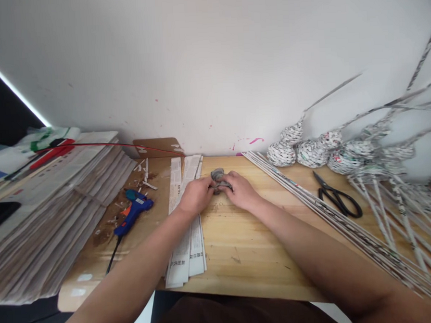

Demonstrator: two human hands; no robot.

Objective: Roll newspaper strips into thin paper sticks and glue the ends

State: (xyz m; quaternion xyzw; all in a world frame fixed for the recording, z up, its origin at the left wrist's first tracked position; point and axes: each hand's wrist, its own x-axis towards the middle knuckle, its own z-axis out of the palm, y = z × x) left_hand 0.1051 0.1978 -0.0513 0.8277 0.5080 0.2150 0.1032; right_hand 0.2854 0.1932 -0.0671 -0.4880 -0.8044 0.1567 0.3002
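At the middle of the wooden table [238,247], my left hand [198,195] and my right hand [240,191] are close together, fingers closed on a small crumpled grey cloth [217,173]. It looks like a rag, and part of it is hidden by my fingers. Dark crumbs lie on the wood just below it. Long strips of printed newspaper [194,251] lie beneath and beside my left wrist. To the right of my right hand, a bundle of thin rolled paper sticks [311,202] runs diagonally across the table.
Several woven paper gourd shapes [311,154] stand at the back right, near black scissors [336,196]. A blue glue gun [133,216] lies on stained cardboard [79,284] at left, its cord trailing forward. Beyond it rises a tall newspaper stack [66,208]. A white wall [211,75] bounds the back.
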